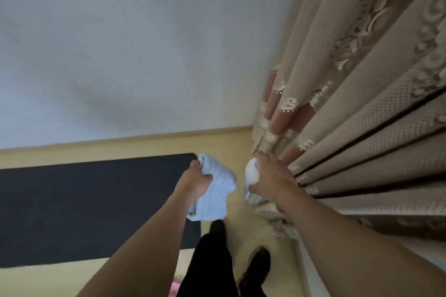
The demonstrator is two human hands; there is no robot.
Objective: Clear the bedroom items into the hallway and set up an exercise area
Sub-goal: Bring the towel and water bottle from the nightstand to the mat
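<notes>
- Up front, the left hand (196, 179) grips a light blue towel (212, 194), fingers curled into its folds; the towel hangs above the floor (236, 144), just past the mat's right end.
- The right hand (268, 176) holds a white-capped bottle (252, 176), fingers wrapped round it; its lower part is blurred.
- A dark mat (96, 205) lies flat on the floor, its long far edge running near the wall (132, 43), with a strip of bare floor between them.
- Its right end stops short of the curtain (362, 103), leaving a lane of floor where the person's dark-clad legs (212, 267) and shoes stand.
- The curtain hangs in folds along the right, its hem reaching the floor, touching or just beside the right hand.
- Something pink (175, 289) shows at the bottom edge, too cut off to identify.
</notes>
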